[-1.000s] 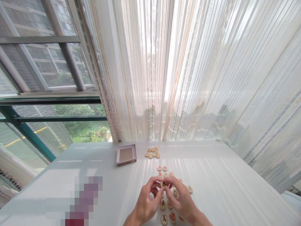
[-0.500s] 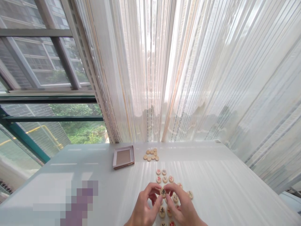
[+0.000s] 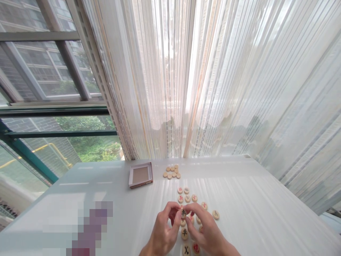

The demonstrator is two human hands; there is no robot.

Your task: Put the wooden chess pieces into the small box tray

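Little round tan piece [image 3: 183, 213], chunky black character on its face, is held up around the lower middle, kinda tilted, character pretty much facing the camera.

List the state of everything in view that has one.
Held piece: black mark facing camera
Left hand: grip closed on held piece
Right hand: curled beside it, contact unclear
Marked pieces: flat, marks up
Plain pieces: flat, no marks visible
Box: open side up
Curtain: drawn across centre and right

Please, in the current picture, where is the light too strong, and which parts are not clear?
Head view: strong backlight through the curtain; pale glare streaks across the table; a pixelated patch at lower left; black character on the held disc readable.
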